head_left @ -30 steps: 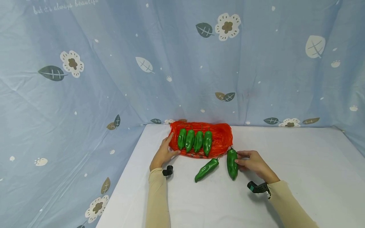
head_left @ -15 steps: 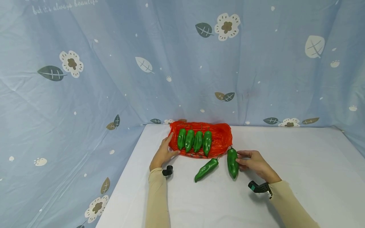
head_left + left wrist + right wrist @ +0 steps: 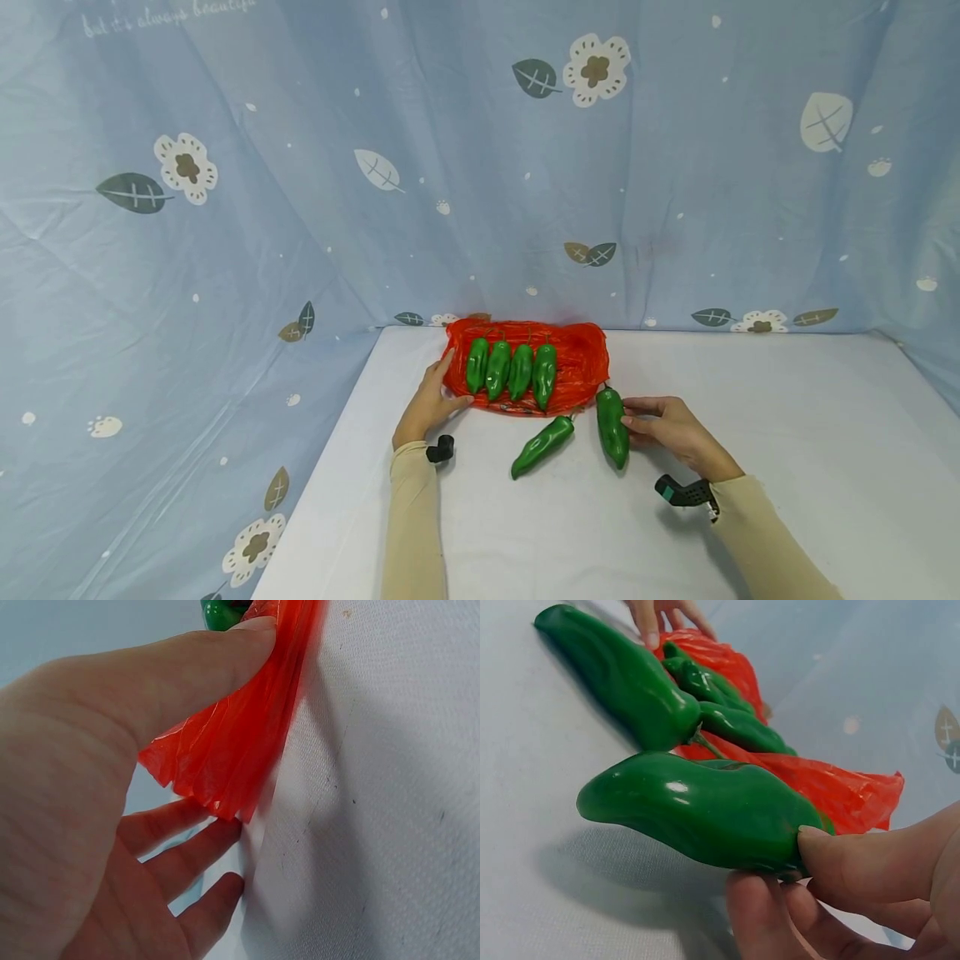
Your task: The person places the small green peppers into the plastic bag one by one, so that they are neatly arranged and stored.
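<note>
My right hand [image 3: 671, 433] pinches a green pepper [image 3: 697, 810] between thumb and fingers near its stem end. In the right wrist view its tip appears raised off the white surface, with a shadow below. A second green pepper [image 3: 543, 447] lies slanted in front of the red plastic bag [image 3: 581, 358]. Several green peppers [image 3: 498, 371] lie side by side on the bag, stems toward the back. My left hand [image 3: 427, 408] rests against the bag's left end, thumb at the front edge and fingers spread along the side. Its thumb [image 3: 217, 664] touches the bag's rim.
A white cloth [image 3: 540, 533] covers the table. Behind it hangs a blue curtain [image 3: 480, 225] with printed flowers and leaves, which also runs along the left side. The bag lies near the curtain's foot. A black wrist camera [image 3: 682, 492] sits on the right wrist.
The pepper in my right hand has swung slightly, its lower tip shifting a little right and back. My left hand, the bag and the other peppers stay as they were.
</note>
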Demonstrator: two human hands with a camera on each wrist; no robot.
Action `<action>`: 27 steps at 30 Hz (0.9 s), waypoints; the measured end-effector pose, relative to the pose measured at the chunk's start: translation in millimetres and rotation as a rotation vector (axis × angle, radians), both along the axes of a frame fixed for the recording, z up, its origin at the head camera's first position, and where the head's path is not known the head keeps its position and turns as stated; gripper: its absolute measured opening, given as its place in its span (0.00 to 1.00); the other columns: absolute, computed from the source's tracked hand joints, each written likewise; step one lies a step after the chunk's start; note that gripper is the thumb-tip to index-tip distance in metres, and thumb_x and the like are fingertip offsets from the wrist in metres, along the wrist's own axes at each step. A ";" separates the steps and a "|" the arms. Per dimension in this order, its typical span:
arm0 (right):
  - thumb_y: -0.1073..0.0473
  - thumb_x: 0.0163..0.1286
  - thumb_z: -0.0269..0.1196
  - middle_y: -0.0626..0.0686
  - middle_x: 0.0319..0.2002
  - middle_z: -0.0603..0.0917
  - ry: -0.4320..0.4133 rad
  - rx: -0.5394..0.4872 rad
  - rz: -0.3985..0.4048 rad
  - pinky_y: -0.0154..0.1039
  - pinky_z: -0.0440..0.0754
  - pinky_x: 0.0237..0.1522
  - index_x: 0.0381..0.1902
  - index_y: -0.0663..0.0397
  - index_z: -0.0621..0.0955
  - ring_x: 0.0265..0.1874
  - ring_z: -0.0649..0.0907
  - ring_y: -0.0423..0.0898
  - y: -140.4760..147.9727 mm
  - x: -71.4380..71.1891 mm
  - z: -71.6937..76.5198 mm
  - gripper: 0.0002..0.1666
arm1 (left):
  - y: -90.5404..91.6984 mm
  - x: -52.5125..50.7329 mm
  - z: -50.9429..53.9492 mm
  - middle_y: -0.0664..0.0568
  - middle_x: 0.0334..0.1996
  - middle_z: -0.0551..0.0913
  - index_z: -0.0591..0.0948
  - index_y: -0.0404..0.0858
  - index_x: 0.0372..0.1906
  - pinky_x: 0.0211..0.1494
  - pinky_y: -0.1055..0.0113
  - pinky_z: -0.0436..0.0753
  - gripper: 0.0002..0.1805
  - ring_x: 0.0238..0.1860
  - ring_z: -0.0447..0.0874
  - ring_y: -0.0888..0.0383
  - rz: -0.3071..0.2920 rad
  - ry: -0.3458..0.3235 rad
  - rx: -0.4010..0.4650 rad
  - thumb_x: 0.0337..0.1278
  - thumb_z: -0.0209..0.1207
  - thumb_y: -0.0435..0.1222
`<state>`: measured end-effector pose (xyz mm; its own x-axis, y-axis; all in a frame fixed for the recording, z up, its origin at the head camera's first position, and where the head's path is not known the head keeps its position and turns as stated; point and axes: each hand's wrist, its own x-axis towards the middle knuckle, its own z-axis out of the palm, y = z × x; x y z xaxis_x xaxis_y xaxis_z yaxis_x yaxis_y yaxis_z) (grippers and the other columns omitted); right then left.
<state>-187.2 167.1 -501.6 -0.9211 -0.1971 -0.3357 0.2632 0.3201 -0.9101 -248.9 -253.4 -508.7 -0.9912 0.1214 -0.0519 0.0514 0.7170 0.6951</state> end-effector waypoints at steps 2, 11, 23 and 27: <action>0.60 0.74 0.65 0.73 0.67 0.76 -0.011 -0.021 0.001 0.38 0.91 0.48 0.71 0.75 0.69 0.46 0.88 0.44 1.0 0.5 0.1 0.35 | 0.1 -0.2 -0.1 0.37 0.81 0.55 0.50 0.55 0.85 0.81 0.36 0.62 0.56 0.82 0.56 0.37 0.000 0.000 -0.004 0.59 0.73 0.42; 0.60 0.76 0.63 0.73 0.67 0.76 -0.040 -0.090 0.011 0.40 0.90 0.50 0.73 0.75 0.66 0.47 0.89 0.44 7.1 3.2 4.1 0.37 | 0.0 -0.6 -0.7 0.38 0.81 0.55 0.50 0.58 0.84 0.81 0.35 0.61 0.56 0.82 0.56 0.36 0.011 -0.010 -0.007 0.59 0.72 0.43; 0.58 0.77 0.62 0.74 0.68 0.74 -0.038 -0.068 -0.007 0.39 0.90 0.50 0.75 0.74 0.64 0.47 0.88 0.43 13.1 3.3 9.5 0.37 | -0.1 -0.1 0.3 0.37 0.81 0.56 0.51 0.56 0.84 0.80 0.35 0.62 0.55 0.81 0.57 0.36 -0.003 0.010 -0.008 0.59 0.72 0.43; 0.59 0.77 0.62 0.73 0.69 0.72 -0.031 -0.064 -0.017 0.39 0.90 0.51 0.75 0.73 0.64 0.48 0.88 0.43 15.6 3.5 12.4 0.37 | -0.1 -0.1 -0.1 0.36 0.80 0.56 0.51 0.55 0.84 0.80 0.35 0.62 0.55 0.81 0.58 0.35 -0.009 0.020 -0.004 0.58 0.73 0.42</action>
<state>-183.7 182.6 -489.2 -0.9137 -0.2040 -0.3515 0.2967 0.2565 -0.9199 -249.0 -253.5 -508.8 -0.9910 0.1297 -0.0324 0.0716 0.7194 0.6909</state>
